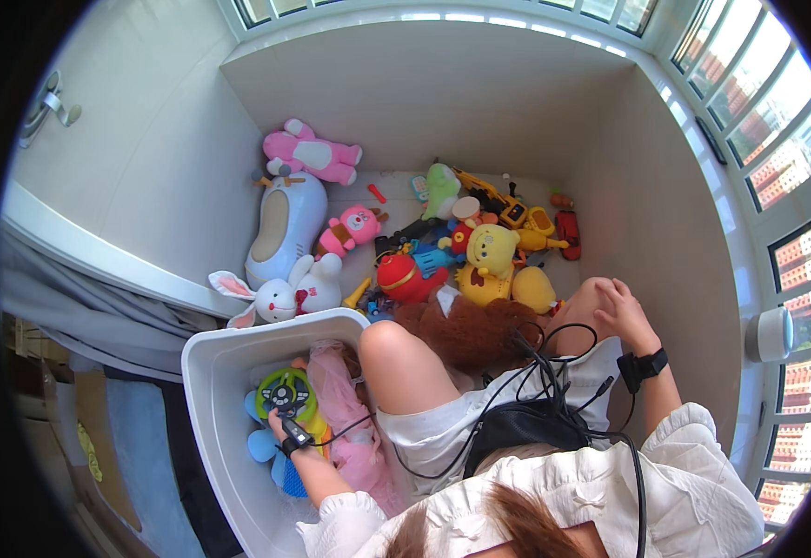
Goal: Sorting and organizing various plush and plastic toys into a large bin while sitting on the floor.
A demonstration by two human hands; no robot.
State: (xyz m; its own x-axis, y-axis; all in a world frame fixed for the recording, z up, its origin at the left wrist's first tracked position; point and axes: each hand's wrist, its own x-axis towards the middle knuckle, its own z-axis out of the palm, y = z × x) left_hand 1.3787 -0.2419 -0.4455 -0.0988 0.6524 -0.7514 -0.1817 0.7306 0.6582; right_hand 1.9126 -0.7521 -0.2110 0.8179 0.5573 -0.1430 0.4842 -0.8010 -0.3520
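Observation:
My left hand (pixel 278 425) reaches down into a white plastic bin (pixel 197 395), at the lower rim of a green and black toy steering wheel (pixel 286 394). Its fingers look closed on the wheel's edge, partly hidden. Beside the wheel in the bin lie a doll in a pink gauzy dress (pixel 340 409) and blue toy pieces (pixel 262 445). My right hand (pixel 621 314) rests on my right knee, fingers spread and holding nothing. Between my legs lies a brown plush toy (pixel 466 332).
Plush toys sit ahead: a white rabbit (pixel 280 298), a pink bear (pixel 354 228), a pink toy (pixel 317 153) and a yellow bear (pixel 492 249). A pale ride-on toy (pixel 296 219) stands left; a yellow toy digger (pixel 517 214) lies right. Black cables (pixel 545 372) cross my lap.

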